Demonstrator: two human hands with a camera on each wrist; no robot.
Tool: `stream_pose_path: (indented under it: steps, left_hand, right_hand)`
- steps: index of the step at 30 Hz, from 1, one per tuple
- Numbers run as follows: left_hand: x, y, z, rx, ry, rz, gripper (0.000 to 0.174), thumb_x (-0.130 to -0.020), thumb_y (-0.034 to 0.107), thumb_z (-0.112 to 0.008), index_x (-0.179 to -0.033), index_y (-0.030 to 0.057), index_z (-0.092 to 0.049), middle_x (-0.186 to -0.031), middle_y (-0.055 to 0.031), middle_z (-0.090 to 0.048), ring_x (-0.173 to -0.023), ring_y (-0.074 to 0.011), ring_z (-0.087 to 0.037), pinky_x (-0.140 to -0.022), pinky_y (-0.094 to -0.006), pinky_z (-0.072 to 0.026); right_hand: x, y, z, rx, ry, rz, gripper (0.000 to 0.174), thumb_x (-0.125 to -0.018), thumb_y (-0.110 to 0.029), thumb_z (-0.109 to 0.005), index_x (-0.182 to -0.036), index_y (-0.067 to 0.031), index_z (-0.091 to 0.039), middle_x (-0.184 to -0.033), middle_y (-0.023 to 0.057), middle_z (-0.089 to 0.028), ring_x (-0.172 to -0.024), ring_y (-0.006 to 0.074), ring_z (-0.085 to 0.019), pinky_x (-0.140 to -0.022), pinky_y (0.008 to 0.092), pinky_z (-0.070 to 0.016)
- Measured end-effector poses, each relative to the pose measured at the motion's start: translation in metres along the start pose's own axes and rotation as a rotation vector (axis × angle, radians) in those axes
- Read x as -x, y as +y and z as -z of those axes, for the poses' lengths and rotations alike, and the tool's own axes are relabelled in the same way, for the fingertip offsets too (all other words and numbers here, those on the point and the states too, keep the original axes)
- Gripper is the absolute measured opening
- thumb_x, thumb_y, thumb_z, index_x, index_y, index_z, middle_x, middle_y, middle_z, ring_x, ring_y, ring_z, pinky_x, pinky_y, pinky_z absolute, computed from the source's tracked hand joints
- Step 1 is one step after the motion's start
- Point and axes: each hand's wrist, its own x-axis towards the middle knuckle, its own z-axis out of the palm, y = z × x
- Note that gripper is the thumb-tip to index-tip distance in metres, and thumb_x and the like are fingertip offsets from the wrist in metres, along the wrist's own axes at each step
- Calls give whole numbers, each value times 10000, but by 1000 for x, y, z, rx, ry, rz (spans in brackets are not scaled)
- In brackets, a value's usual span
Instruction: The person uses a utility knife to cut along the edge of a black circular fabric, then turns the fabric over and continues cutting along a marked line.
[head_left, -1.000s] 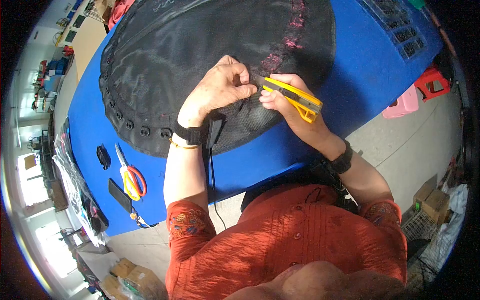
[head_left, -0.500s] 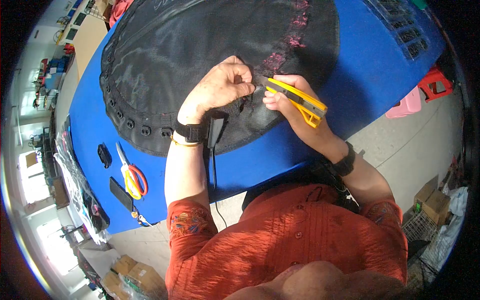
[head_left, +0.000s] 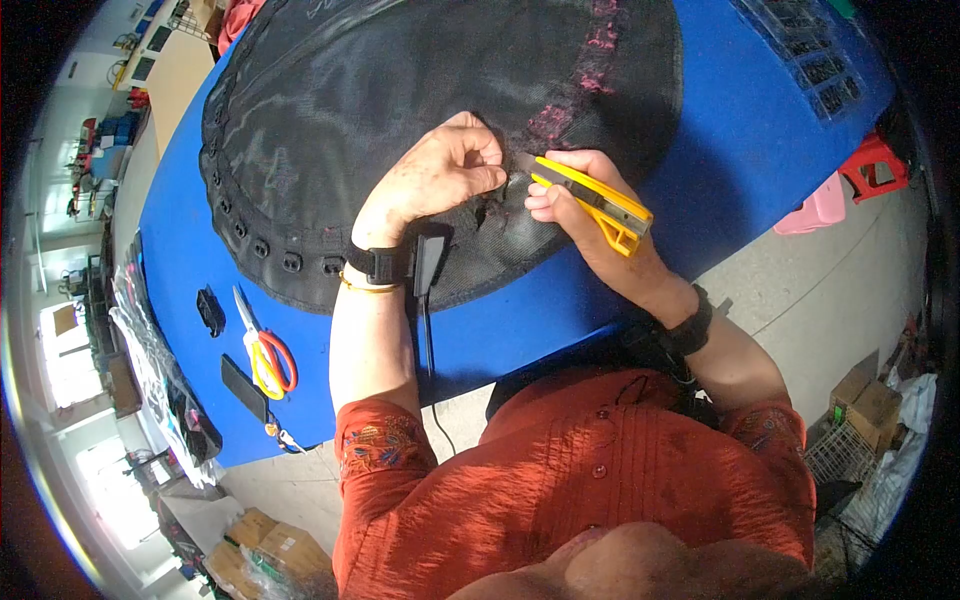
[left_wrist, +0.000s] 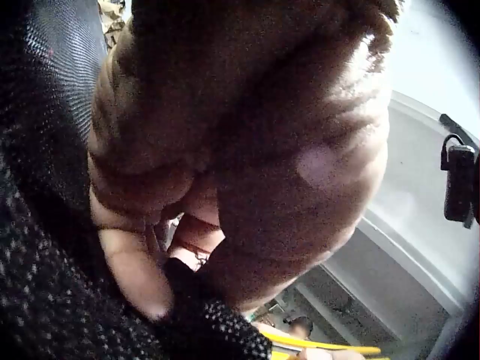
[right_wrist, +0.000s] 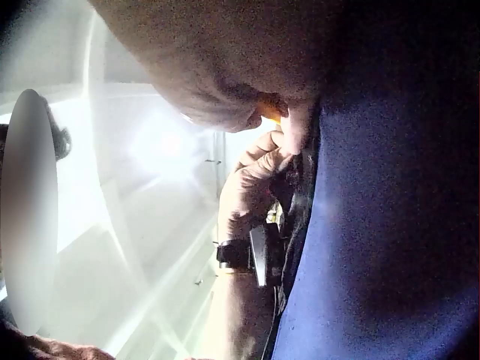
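Observation:
A large round black mesh sheet (head_left: 340, 130) with a band of pink marks lies on the blue table, black clips lining its edge. My left hand (head_left: 430, 178) pinches a raised bit of the mesh near its front edge, thumb against curled fingers. In the left wrist view a dark fold of mesh (left_wrist: 217, 319) stands at those fingertips. My right hand (head_left: 605, 255) grips a yellow utility knife (head_left: 622, 212), its blade pointing left at the pinched spot, close by the left fingertips. Seen from the right wrist, both hands meet low over the sheet, the knife mostly hidden behind fingers.
Scissors (head_left: 262, 350) with red and yellow handles lie on the blue table (head_left: 520, 335) to the left, beside a black phone-like slab (head_left: 243, 388) and a small black item (head_left: 210, 312). Bagged black parts (head_left: 815, 70) lie at the far right. A red stool (head_left: 875, 170) stands beyond.
My left fingertips have drawn slightly left, so the space between them and the knife blade is a little wider. The knife and right hand have shifted slightly right, grip unchanged.

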Motion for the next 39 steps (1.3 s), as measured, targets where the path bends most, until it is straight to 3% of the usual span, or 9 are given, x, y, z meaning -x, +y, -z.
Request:
stream_pose_path:
  steps: [3,9,12,15,24,27,35,39]
  left_hand:
    - [0,-2,1,-87,12,-69,164,-905,78,-801,-869,35,-647,-878,-17,-536,-868,-157,-531,-798,-311,-461]
    - [1,3,1,-51,2,-18,169,-908,88,-801,-875,36,-644,-878,-14,-525,-872,-153,-528,-785,-310,-451]
    - [0,-5,1,-90,13,-43,153,-884,103,-815,-900,10,-695,-970,-79,-589,-818,-190,-641,-737,-352,-524]
    - [0,-2,2,-72,15,-27,148,-884,102,-814,-899,11,-698,-968,-80,-590,-824,-194,-644,-736,-351,-522]
    - [2,-2,3,-117,19,-64,145,-882,103,-816,-910,15,-705,-960,-76,-591,-828,-194,-634,-754,-345,-519]
    - [1,0,3,-50,-19,-10,164,-916,104,-799,-888,29,-656,-900,-12,-538,-867,-146,-538,-791,-302,-458]
    - [1,-1,4,-46,-23,-23,177,-925,103,-792,-870,26,-642,-877,-7,-530,-885,-146,-519,-797,-302,-447]
    - [2,3,4,-17,-20,-6,184,-925,105,-793,-864,29,-637,-874,-8,-530,-888,-149,-519,-801,-305,-444]
  right_hand:
    - [-1,3,-1,71,23,29,324,-1040,-77,-640,-1338,4,-542,-1103,95,-693,-1000,136,-719,-906,303,-596]
    - [-1,2,-2,86,25,30,307,-1022,-66,-662,-1301,4,-554,-1053,88,-701,-977,135,-724,-882,299,-593]
    - [1,5,-1,117,13,54,289,-1016,-66,-669,-1277,-8,-559,-1037,87,-703,-970,135,-727,-880,304,-592]
    - [1,4,-1,155,12,71,270,-1017,-70,-672,-1258,-21,-562,-1025,84,-705,-969,133,-729,-877,307,-592]
    - [5,3,-4,90,-13,21,250,-1030,-72,-661,-1255,-29,-562,-1012,62,-706,-969,124,-727,-856,292,-594]
    - [4,-3,-4,60,-6,-7,244,-1031,-73,-661,-1254,-31,-568,-1011,53,-704,-963,117,-720,-854,288,-589]
    - [9,-12,-3,20,-59,-126,244,-1035,-84,-658,-1257,-24,-576,-1025,58,-698,-958,106,-703,-845,291,-595]
    - [8,-8,-4,6,5,-58,273,-1044,-70,-635,-1295,-2,-550,-1060,82,-701,-987,127,-715,-884,303,-603]
